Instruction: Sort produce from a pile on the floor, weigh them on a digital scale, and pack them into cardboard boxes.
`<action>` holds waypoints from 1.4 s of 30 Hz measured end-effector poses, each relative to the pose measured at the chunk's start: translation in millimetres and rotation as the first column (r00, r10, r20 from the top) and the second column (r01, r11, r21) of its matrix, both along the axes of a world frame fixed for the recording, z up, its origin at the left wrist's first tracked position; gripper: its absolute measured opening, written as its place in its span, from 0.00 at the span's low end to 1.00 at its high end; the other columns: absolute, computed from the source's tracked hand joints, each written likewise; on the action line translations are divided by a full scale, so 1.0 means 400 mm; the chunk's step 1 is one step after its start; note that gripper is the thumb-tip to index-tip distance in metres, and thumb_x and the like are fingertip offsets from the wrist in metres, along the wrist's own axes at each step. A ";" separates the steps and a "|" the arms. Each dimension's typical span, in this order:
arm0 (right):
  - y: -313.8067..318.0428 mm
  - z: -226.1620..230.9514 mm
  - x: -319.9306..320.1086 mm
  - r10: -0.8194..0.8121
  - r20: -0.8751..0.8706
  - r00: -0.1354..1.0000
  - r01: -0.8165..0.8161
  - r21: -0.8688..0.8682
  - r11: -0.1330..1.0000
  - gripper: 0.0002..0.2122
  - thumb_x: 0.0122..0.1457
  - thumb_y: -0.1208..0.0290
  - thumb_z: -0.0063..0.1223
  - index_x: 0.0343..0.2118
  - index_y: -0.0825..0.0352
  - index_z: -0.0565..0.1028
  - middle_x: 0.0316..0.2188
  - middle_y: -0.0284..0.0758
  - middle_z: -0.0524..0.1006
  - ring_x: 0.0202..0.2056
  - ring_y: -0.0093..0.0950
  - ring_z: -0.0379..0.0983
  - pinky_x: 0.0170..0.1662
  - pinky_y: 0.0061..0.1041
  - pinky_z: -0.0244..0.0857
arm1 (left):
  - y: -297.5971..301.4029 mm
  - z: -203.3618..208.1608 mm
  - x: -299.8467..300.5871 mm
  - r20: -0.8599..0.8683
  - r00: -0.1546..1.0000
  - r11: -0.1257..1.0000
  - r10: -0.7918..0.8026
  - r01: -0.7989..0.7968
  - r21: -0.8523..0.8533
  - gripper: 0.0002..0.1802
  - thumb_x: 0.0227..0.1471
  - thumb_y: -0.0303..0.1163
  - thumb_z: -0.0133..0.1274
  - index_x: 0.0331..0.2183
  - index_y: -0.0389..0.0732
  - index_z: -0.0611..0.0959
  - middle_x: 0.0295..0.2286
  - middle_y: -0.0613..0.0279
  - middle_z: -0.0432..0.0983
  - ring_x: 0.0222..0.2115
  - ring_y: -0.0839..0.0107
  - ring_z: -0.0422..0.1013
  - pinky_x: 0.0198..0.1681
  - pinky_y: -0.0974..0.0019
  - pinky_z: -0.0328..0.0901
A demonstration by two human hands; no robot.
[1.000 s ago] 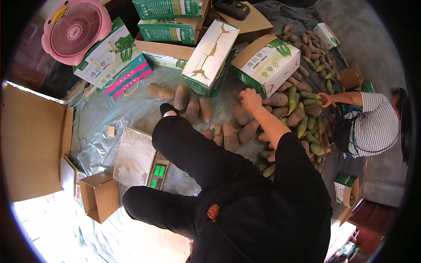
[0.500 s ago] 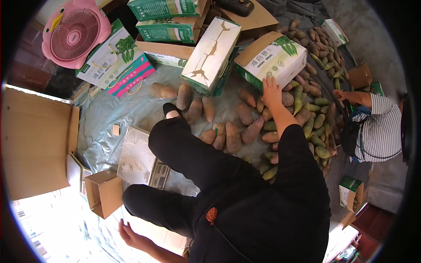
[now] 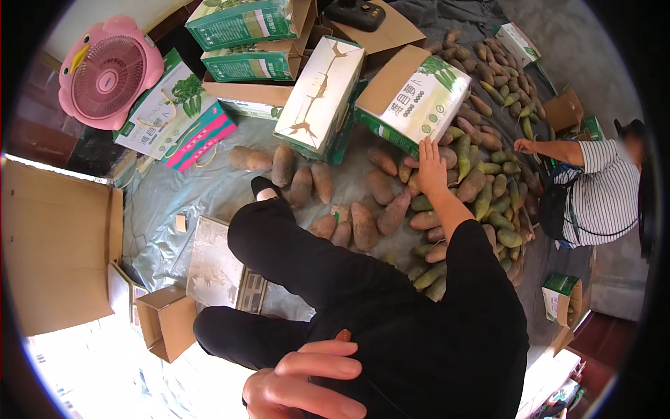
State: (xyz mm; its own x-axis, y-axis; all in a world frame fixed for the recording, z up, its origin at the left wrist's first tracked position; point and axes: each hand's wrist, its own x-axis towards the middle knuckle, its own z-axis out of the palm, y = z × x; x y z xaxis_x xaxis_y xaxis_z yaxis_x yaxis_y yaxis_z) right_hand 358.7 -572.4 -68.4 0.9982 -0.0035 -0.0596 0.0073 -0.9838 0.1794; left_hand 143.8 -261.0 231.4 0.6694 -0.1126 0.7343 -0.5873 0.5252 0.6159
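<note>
Right hand point(image 3: 433, 173): fingers extended, grip unclosed, nothing seen held; fingertips overlap the lower edge of a white-and-green carton point(image 3: 421, 105). Firm contact cannot be confirmed; the palm's underside is hidden.

Left hand point(image 3: 273, 392): raised before the torso, fingers spread and half bent; no item visible in its grip.

Carton: beyond the right hand, at the border of the root heap, beside a white oblong carton point(image 3: 321, 91).

Reddish-brown roots point(image 3: 471, 186) and green roots point(image 3: 463, 159): heaped loose by the right forearm, some close to the carton's near edge.

Hazards, as judged: a push by the extended fingers, without a closed grasp, could skid or tip the carton; roots near its edge could roll if nudged; the forearm, low over the heap, could dislodge others.
</note>
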 end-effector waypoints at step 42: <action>-0.236 -0.027 -0.003 -0.391 -0.117 0.913 0.403 0.119 0.907 0.34 0.52 0.75 0.47 0.62 0.60 0.45 0.64 0.31 0.40 0.62 0.33 0.46 0.52 0.39 0.60 | 0.018 -0.052 -0.058 -0.163 0.987 1.000 0.011 -0.014 -0.019 0.13 0.47 0.21 0.53 0.34 0.52 0.81 0.38 0.55 0.69 0.46 0.48 0.62 0.46 0.44 0.64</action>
